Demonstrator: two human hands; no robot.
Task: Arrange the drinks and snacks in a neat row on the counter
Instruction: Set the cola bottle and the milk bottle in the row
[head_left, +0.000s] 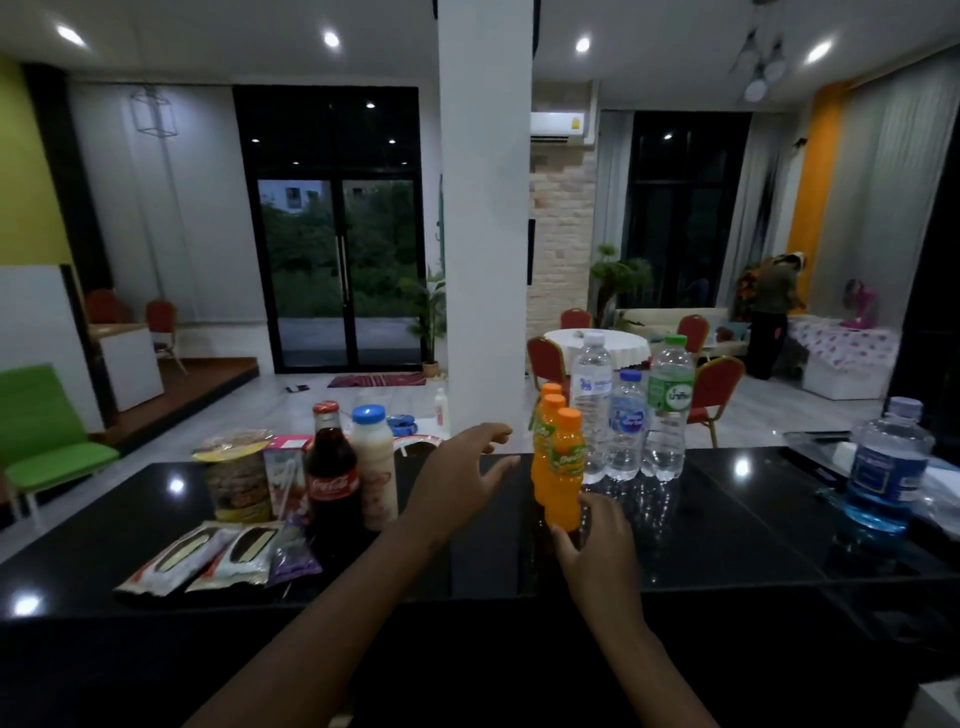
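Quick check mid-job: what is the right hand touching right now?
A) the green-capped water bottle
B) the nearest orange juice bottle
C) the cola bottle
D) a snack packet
B: the right hand has its fingers against the base of the nearest orange juice bottle, while the left hand hovers open beside it.

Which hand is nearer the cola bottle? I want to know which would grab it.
Left. The left hand hovers open just right of the cola bottle; the right hand is farther right, touching the front orange bottle.

Orange bottles (563, 467) upright, front-to-back line, counter (727, 519).
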